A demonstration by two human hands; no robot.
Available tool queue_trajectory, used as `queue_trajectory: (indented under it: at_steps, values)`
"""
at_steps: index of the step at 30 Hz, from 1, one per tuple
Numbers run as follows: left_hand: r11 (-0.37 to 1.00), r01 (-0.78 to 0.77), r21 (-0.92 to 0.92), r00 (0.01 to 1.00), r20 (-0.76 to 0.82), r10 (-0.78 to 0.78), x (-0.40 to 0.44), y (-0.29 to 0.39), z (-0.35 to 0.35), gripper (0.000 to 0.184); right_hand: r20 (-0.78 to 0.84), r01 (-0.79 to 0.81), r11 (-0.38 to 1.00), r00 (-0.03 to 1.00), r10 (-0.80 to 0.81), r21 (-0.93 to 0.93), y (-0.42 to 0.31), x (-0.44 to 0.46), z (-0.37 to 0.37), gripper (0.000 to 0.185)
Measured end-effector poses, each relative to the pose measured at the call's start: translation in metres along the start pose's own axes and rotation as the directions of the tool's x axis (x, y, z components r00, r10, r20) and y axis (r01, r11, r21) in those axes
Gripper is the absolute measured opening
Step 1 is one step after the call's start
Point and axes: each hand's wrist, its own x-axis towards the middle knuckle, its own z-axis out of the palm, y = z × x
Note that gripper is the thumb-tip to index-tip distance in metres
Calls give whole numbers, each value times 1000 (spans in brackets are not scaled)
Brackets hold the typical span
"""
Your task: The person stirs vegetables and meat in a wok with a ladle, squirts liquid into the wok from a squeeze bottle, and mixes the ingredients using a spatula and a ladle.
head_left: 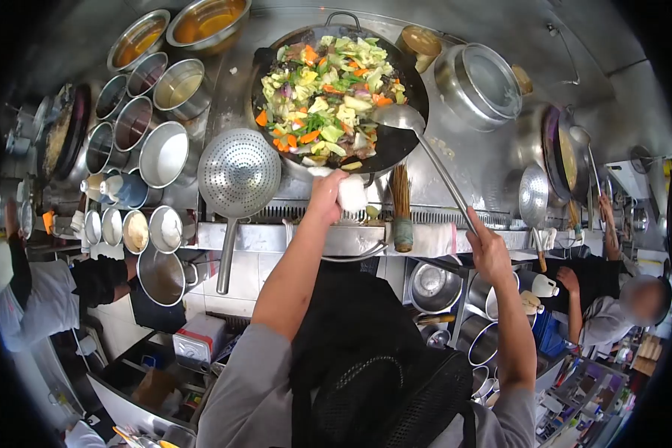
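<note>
A large black wok (418, 86) holds chopped cabbage, carrot pieces and green vegetables (325, 97). My left hand (327, 196) is closed on a folded white cloth (352, 194) at the wok's near rim. My right hand (490, 250) grips the long handle of a metal ladle (444, 172). The ladle's bowl rests inside the wok at the right, against the food. Left of the wok lies a perforated metal skimmer (240, 173), its handle pointing towards me. A bamboo brush (402, 209) stands just right of the cloth.
Metal pots and bowls of sauces and seasonings (164, 153) crowd the left. A large steel pot (487, 86) sits right of the wok. A co-worker (612, 299) works at another wok on the far right; another person (45, 299) is at the far left.
</note>
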Motion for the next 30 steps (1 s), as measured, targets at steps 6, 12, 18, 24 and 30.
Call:
queue_trajectory:
  at_steps: [6, 12, 18, 24, 30]
  values:
    - [991, -122, -53, 990, -71, 118, -7, -29, 2, 23, -133, 207, 972, 972, -193, 108, -19, -42, -6, 57]
    - [989, -144, 18, 982, -118, 145, -76, -16, 24, 23, 508, -192, 952, 860, 47, 238, -48, -50, -158, 50]
    - [983, -160, 91, 971, -162, 173, -77, -56, 12, 22, 250, 332, 898, 931, -265, -287, 5, -27, 34, 61]
    - [965, -253, 68, 963, -78, 258, -38, -66, -36, 25, -42, 295, 953, 955, -293, 64, -22, -70, 96, 61]
    - [991, -134, 16, 979, -152, 135, -6, -8, -5, 30, -26, 238, 905, 969, -244, 352, -55, -54, 6, 59]
